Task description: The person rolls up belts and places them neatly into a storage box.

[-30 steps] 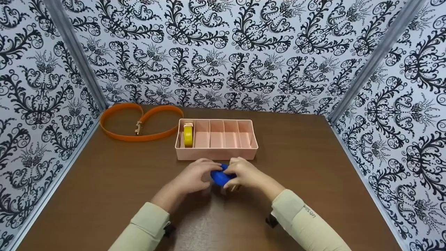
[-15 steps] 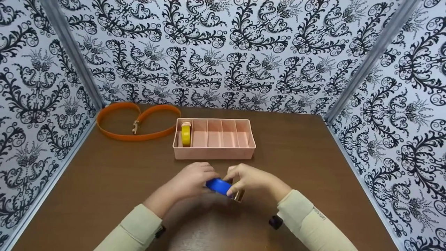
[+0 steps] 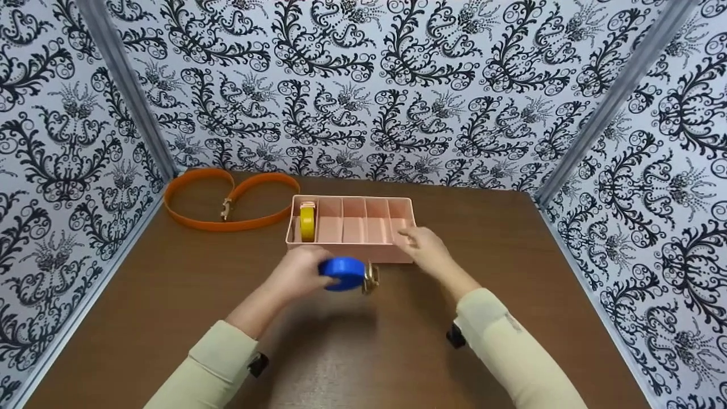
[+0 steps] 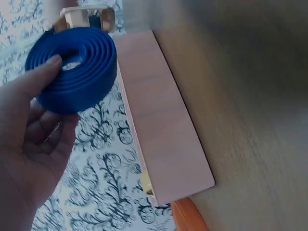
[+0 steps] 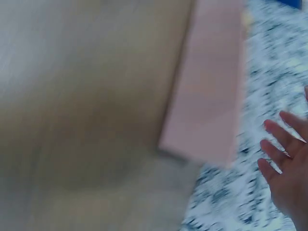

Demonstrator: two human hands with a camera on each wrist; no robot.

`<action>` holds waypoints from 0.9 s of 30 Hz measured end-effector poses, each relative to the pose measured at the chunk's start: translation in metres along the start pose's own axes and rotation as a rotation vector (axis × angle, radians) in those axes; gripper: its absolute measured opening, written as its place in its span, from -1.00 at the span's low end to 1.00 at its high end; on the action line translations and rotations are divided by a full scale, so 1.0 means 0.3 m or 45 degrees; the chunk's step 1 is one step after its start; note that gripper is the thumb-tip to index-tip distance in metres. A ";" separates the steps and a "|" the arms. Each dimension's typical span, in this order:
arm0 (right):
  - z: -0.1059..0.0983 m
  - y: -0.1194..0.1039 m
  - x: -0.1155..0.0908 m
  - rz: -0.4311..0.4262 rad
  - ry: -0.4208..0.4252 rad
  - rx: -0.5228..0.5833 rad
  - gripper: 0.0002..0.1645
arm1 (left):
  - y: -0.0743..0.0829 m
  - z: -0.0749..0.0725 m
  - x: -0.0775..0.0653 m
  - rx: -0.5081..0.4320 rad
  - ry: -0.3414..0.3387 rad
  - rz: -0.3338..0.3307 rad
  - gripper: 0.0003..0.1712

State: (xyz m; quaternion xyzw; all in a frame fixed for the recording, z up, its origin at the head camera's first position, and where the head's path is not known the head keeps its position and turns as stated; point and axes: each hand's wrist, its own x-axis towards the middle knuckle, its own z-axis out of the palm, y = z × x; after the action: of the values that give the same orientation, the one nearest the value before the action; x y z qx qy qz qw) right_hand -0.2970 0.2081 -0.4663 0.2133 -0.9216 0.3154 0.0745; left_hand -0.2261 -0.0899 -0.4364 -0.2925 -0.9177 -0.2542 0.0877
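A coiled blue belt point(image 3: 342, 274) with a gold buckle point(image 3: 371, 277) is held up in front of the organizer by my left hand point(image 3: 296, 274). In the left wrist view the thumb presses on the flat side of the blue belt point(image 4: 79, 72), with fingers beneath it. My right hand point(image 3: 425, 247) holds nothing and hovers near the front right corner of the pink divided organizer point(image 3: 352, 253). Its fingers are spread in the right wrist view. A coiled yellow belt point(image 3: 307, 223) stands in the organizer's leftmost compartment.
An orange belt point(image 3: 238, 225) with a gold buckle lies in two loops on the brown table point(image 3: 483, 227), left of the organizer. Patterned panels point(image 3: 363, 85) rise behind and on both sides.
The right hand has let go of the blue belt and moved up and right toward the organizer. My left hand has lifted the belt coil slightly up and left, its buckle now pointing right.
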 end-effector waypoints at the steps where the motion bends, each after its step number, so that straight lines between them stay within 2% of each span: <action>1: 0.011 0.020 0.004 -0.003 -0.031 -0.106 -0.52 | -0.005 -0.004 0.002 -0.037 0.018 -0.069 -0.59; 3: 0.032 0.049 0.006 -0.045 -0.080 -0.252 -0.53 | -0.013 -0.011 0.006 -0.111 0.050 -0.202 -0.57; 6: 0.049 0.056 0.003 -0.104 -0.091 -0.338 -0.64 | -0.022 -0.023 0.017 -0.161 0.100 -0.347 -0.53; 9: 0.056 0.037 0.008 -0.118 -0.086 -0.403 -0.71 | -0.032 -0.030 0.032 -0.200 0.164 -0.478 -0.50; 14: 0.082 0.014 0.021 -0.111 -0.156 -0.607 -0.53 | -0.042 -0.023 0.056 -0.268 0.233 -0.698 -0.44; 17: 0.124 0.031 0.011 -0.136 -0.113 -0.714 -0.50 | -0.052 -0.011 0.070 -0.333 0.274 -0.775 -0.42; 20: 0.168 0.053 -0.009 -0.177 0.025 -0.780 -0.52 | -0.070 0.001 0.091 -0.375 0.329 -0.812 -0.42; 23: 0.191 0.060 -0.018 -0.199 0.123 -0.798 -0.53 | -0.092 0.016 0.123 -0.334 0.377 -0.843 -0.44; 27: 0.204 0.055 -0.013 -0.224 0.161 -0.781 -0.55 | -0.126 0.041 0.165 -0.194 0.430 -0.881 -0.43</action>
State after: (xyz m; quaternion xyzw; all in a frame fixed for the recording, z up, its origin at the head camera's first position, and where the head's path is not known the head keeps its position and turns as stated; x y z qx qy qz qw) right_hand -0.3009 0.1835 -0.5248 0.2399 -0.9453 0.0281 0.2194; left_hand -0.2885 -0.0855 -0.4472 0.0747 -0.9132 -0.3809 0.1246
